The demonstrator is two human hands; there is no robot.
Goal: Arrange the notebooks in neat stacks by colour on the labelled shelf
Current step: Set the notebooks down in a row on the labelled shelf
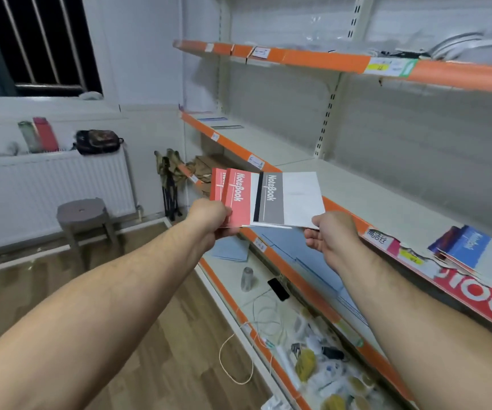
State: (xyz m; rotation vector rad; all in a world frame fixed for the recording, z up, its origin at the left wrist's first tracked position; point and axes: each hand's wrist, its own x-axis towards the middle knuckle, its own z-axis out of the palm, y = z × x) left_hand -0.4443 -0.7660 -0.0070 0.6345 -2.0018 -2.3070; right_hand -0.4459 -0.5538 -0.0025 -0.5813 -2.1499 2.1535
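My left hand [213, 216] grips two red notebooks [234, 195] fanned out in front of the shelving. On top of them lies a grey-and-white notebook [290, 199], whose near right corner my right hand [329, 233] pinches. All three are held in the air just off the front edge of the middle shelf [386, 202]. A stack of blue notebooks [463, 247] lies on that shelf at the right. Orange strips with small paper labels [256, 161] run along the shelf fronts.
Blue sheets [295, 250] lie on the shelf below the hands. The bottom shelf holds a small jar [247, 279], a black phone [278, 289], cables and small clutter. A grey stool [80, 213] and a radiator stand at the left on the wooden floor.
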